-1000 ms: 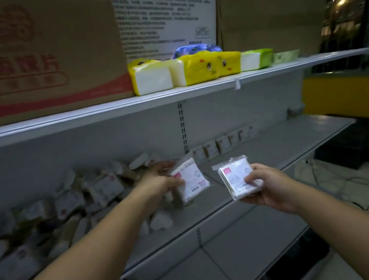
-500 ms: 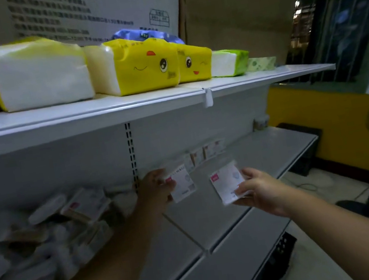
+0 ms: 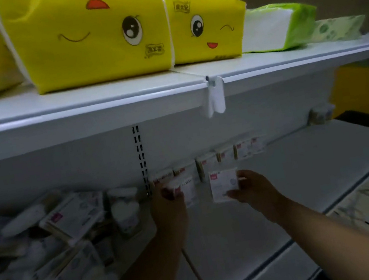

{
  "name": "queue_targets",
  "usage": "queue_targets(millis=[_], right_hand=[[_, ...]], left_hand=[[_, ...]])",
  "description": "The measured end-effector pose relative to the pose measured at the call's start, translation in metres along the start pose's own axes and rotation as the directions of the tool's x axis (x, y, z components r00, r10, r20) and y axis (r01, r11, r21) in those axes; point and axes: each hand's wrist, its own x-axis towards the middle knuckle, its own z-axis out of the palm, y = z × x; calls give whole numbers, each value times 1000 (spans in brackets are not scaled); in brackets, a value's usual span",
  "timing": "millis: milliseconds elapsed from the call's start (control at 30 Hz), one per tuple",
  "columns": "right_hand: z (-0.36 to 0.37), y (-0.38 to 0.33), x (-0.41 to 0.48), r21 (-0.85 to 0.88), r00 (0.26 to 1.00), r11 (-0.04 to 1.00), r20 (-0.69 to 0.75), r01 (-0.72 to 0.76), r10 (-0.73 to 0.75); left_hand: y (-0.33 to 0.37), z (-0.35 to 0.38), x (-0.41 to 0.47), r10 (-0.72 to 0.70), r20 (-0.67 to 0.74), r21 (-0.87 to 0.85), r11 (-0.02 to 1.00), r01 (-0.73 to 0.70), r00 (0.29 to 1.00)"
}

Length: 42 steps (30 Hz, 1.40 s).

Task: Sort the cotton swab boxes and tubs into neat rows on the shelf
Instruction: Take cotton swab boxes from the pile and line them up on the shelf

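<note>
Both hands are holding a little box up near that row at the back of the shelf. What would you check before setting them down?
1. The left hand has a firm hold on the left box: ok.
2. The right hand has a firm hold on the right box: ok.
3. The row of boxes stands upright against the back wall: ok.
4. There is bare shelf in front of the row to set them on: ok.
5. The held boxes face the same way as the row: cannot tell, too blurred.
6. The pile on the left is sorted: not ok, it is a jumble.
</note>
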Motion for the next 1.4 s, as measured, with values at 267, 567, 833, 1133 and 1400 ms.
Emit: queue_targets(millis=[267,567,833,1133,1400], right_hand=[[34,21,74,-288,957,918,176,273,-229],[47,41,103,-479,874,732,225,484,-431],[58,46,111,-555,837,637,242,534,-491],[57,46,112,-556,844,637,301,534,-444],[39,40,94,-508,842,671,314,539,-439]], left_hand=[[-13,13,16,207,-285,275,953,-127,936],[-32,19,25,205,-198,453,886,-96,958],[-37,21,37,25,-197,540,837,87,980],[-33,20,29,207,-222,536,842,-58,953],[-23,18,9,132,-226,596,803,30,965]])
